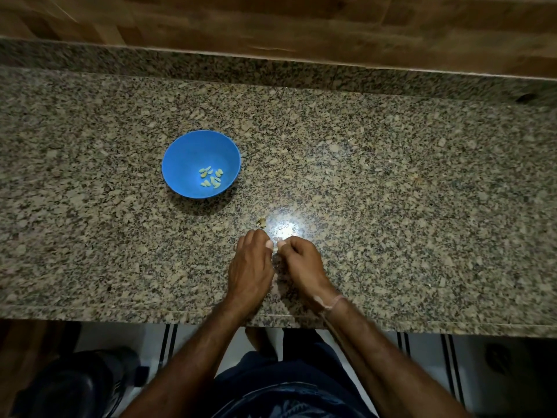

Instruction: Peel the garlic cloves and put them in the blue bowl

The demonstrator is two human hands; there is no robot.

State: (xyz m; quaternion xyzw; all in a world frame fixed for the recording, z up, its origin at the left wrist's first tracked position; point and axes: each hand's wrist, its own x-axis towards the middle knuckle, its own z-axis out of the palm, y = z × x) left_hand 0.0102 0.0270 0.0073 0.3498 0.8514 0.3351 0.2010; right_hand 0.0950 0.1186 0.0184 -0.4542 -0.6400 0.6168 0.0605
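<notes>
- A long speckled grey-and-tan granite countertop (391,182) fills most of the view, seen from above by the person standing at its near edge
- A brown wooden plank wall (271,22) runs along the far side of the counter, behind a low raised granite lip
- Below the counter's near edge, a pale tiled floor with dark stripes (422,351) shows dimly on either side of the person's two bare forearms
- A round blue bowl (187,152) stands upright on the counter, left of centre and well apart from both hands
- The left hand (251,267) and the right hand (301,267) sit close together near the front edge of the counter, knuckles up, fingers curled inward
- The fingertips of the two hands meet and pinch a small pale garlic clove (275,251) between them; most of it is hidden by the fingers
- A bright patch of reflected light (284,227) shines on the stone just beyond the fingertips
- A small cluster of pale yellow-green peeled garlic cloves (211,177) lies in the bottom of the bowl
- A thin pale band (336,301) circles the right wrist
- A tiny brownish scrap (261,222), too small to identify, lies on the counter just beyond the left hand
</notes>
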